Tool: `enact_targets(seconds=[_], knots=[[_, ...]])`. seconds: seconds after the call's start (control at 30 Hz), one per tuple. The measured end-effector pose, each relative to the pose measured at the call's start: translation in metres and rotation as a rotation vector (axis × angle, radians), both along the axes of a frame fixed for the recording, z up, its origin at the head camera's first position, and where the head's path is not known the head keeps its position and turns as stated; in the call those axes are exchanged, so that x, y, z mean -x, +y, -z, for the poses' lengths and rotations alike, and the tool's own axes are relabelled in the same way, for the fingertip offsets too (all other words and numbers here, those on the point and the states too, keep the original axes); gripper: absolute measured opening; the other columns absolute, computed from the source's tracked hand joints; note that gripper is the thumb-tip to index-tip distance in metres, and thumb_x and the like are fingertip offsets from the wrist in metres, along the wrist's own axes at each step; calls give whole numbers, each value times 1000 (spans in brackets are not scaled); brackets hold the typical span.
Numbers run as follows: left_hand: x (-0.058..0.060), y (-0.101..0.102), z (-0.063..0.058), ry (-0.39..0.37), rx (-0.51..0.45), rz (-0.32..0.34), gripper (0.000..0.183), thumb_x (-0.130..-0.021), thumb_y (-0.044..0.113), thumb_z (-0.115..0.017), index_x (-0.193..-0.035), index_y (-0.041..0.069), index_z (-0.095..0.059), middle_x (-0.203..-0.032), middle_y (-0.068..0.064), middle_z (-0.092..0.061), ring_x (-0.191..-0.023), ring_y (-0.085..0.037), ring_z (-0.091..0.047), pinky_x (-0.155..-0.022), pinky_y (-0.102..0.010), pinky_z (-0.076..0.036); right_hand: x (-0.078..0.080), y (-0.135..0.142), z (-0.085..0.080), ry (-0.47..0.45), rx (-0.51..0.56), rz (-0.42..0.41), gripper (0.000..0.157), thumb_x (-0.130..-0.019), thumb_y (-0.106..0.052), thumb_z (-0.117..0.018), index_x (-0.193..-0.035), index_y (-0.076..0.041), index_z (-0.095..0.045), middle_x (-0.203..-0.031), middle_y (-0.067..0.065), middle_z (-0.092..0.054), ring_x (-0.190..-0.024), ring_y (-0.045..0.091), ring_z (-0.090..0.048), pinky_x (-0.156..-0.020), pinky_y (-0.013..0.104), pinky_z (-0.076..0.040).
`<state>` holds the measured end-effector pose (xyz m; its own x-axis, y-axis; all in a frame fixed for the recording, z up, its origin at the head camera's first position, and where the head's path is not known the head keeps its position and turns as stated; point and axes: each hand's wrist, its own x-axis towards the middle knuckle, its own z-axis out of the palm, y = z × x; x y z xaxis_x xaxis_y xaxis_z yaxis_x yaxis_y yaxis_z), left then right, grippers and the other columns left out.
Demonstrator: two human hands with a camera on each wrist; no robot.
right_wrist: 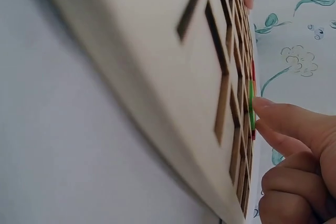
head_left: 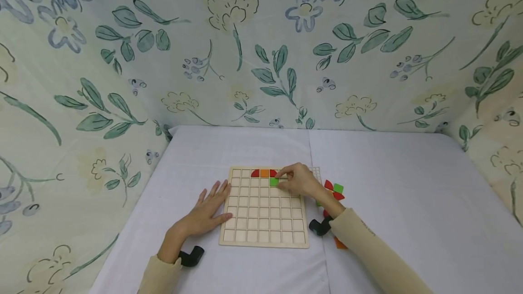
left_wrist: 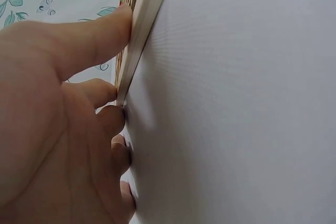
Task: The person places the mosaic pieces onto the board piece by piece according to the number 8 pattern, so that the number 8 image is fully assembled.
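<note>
A pale wooden grid board (head_left: 253,221) lies on the white cloth. My left hand (head_left: 206,214) rests along its left edge, fingers spread, the thumb (left_wrist: 100,38) against the rim. Over the board's upper part, my right hand (head_left: 300,180) pinches a green square tile (head_left: 274,182) between thumb and forefinger, at a cell of the second row; in the right wrist view the green tile (right_wrist: 251,100) is at the thumb tip. Just above, in the top row, sit a red curved tile (head_left: 255,173), an orange square tile (head_left: 264,173) and another red tile (head_left: 273,173), partly behind the forefinger.
Right of the board, partly under my right forearm, lie loose pieces: a red tile (head_left: 338,196), a green tile (head_left: 338,188), an orange tile (head_left: 340,243) and others. A gridded corner (head_left: 316,172) shows behind my right hand. Floral cloth (head_left: 261,49) hangs behind the table.
</note>
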<state>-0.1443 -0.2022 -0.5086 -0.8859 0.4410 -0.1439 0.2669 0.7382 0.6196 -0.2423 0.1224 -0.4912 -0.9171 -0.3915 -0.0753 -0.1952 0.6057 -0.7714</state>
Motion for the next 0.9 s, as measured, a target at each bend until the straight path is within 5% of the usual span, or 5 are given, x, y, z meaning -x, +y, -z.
enact_targets(seconds=[0.4,0.9], knots=[[-1,1,-3,-12,-1,-1,84,-105,36,-60,-166,5,-11,-175,-13,-3,-163,-39,6,-127,-66,9,-14,68,-28,-36,36,134,31,-91,-24,-80,-116,-5,-77,-61,-2,-36,-51,12,-32,-45,23,-25],[0,1,-1,-12,15,-7,84,-105,37,-60,-166,6,-12,-175,-12,-4,-163,-39,5,-127,-66,9,-68,134,-15,-104,-66,268,36,-90,-25,-82,-119,-6,-76,-63,-2,-36,-59,13,-37,-49,24,-28]])
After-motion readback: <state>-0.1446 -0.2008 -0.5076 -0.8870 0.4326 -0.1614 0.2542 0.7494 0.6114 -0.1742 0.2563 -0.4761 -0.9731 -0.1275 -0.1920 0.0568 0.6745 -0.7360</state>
